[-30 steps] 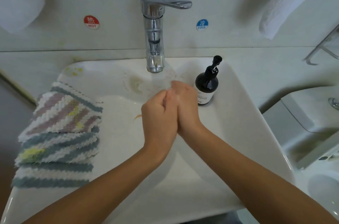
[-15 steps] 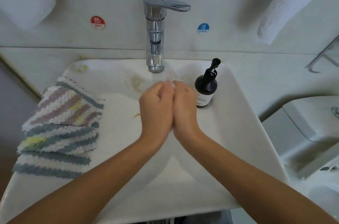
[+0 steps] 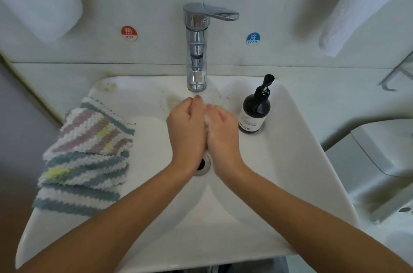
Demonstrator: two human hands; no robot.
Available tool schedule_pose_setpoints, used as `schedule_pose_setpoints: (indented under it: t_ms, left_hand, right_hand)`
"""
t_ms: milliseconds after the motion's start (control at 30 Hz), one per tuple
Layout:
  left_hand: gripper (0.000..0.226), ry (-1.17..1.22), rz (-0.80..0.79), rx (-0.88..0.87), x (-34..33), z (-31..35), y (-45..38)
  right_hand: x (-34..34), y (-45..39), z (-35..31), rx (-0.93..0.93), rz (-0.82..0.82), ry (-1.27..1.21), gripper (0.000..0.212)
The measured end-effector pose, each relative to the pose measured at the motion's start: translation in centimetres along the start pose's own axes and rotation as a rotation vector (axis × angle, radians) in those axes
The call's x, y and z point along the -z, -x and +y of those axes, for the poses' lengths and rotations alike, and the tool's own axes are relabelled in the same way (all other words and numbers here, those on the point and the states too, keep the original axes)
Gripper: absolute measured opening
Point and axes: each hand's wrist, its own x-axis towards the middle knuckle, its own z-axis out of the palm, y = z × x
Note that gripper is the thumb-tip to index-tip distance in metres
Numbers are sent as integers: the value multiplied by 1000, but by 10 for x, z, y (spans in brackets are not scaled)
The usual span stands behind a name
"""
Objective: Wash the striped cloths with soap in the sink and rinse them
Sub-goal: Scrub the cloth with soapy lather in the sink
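Two hands are busy here, and both are mine. My left hand (image 3: 186, 131) and my right hand (image 3: 221, 133) press side by side over the middle of the sink (image 3: 297, 161), just under the tap (image 3: 196, 49). They hold nothing. My left fingers curl a bit at the tips, and my right hand looks loose, with white foam where the two meet.

A second ago my palms were flat together with my fingers pointing up to 12 o'clock. Now they are sliding past each other and my fingertips have spread apart near the spout. I think I am rubbing soap into foam, or washing it off. I cannot see water running, so I cannot tell which.

Now the drain (image 3: 202, 164) peeks out between my wrists. Before, my hands hid it.

At 9 o'clock from my hands, the striped cloths (image 3: 87, 156) lie in a stack on the sink's left rim, well apart from me. They have not moved, and they look dry and fluffy. So I think the real washing has not begun.

At 3 o'clock, the dark soap bottle (image 3: 254, 114) stands upright, just beside my right hand but not touching it. It stays in the same spot too.

Next, I think I need to reach over to 9 o'clock and grab a cloth.
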Motion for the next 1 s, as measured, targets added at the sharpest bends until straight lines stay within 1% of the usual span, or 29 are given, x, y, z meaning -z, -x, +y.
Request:
schedule_pose_setpoints:
  t_ms: [67,133,200,267,333,400,467,567,633,733,833,933,1000]
  left_hand:
    - [43,-37,-70,-63,0,2,21]
    - [44,-44,-104,-100,0,5,26]
    - [46,-19,-49,-57,-1,5,10]
    - [46,21,-13,-13,1,3,-4]
    - [46,7,-22,-34,2,0,4]
    - [44,-2,-87,-76,0,3,23]
    - [42,13,-132,-85,-3,6,30]
    - [46,25,-54,-26,-5,7,11]
    - [47,35,2,12,-2,4,0]
    - [45,34,33,14,3,0,-3]
    - [44,45,7,-1,0,0,8]
    - [43,65,-94,-66,-9,4,32]
    - [42,43,-88,-80,-11,6,29]
  right_hand:
    - [3,-18,-3,-24,-5,-19,38]
    - [8,-20,-3,31,-2,26,37]
    - [9,-2,-4,83,-4,65,36]
    - [5,12,-3,95,-18,21,40]
    - [3,3,-7,65,-3,11,41]
    - [5,-18,-12,-7,51,-15,43]
    - [10,-22,-13,-24,70,-29,43]
    - [12,1,-10,1,9,-9,41]
    - [9,13,-8,16,-39,-27,45]
    - [5,10,-8,58,-76,20,42]
    - [6,-1,-9,73,-17,71,40]
    - [15,-21,-12,13,78,-5,42]
    - [17,-17,-9,11,70,-9,43]
